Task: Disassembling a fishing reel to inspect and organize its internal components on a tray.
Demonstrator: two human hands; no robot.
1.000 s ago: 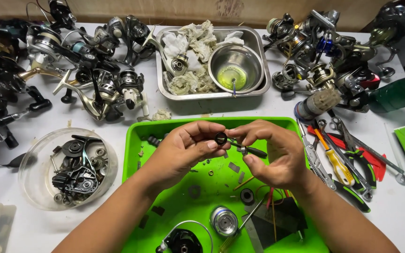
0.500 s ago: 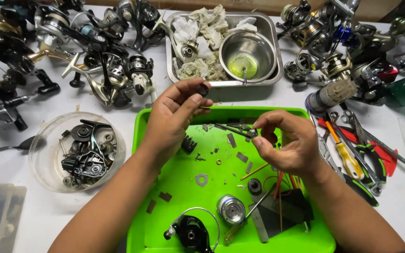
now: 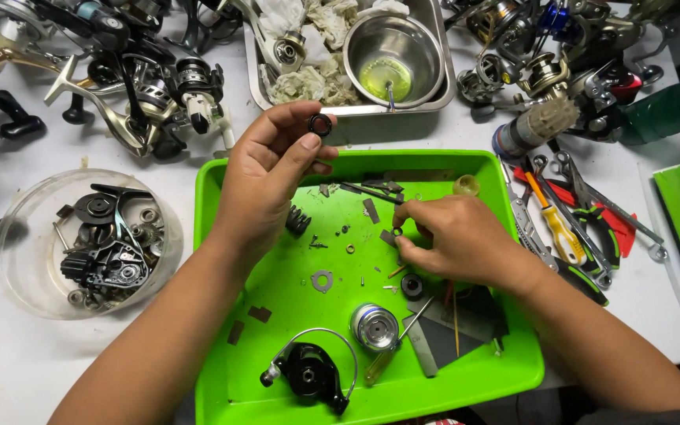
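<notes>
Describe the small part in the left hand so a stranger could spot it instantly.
Start at the green tray. Above its upper left corner, the left hand pinches a small black ring between thumb and fingertips. Unlike the loose bits in the tray, it is raised in the air.

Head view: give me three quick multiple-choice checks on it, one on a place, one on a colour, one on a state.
1. Where is the left hand?
A. Raised over the tray's upper left corner
B. Inside the plastic bowl
C. On the screwdrivers

2. What colour is the tray?
A. Blue
B. Bright green
C. Red

3. What is the state of the black ring?
A. Lying on the tray floor
B. Sunk in the steel bowl
C. Pinched at the left hand's fingertips

Answers:
1 A: the hand sits above that corner, clear of the plastic bowl and the screwdrivers.
2 B: its rim and floor are bright green.
3 C: thumb and fingers grip it in the air, short of the steel bowl.
</notes>
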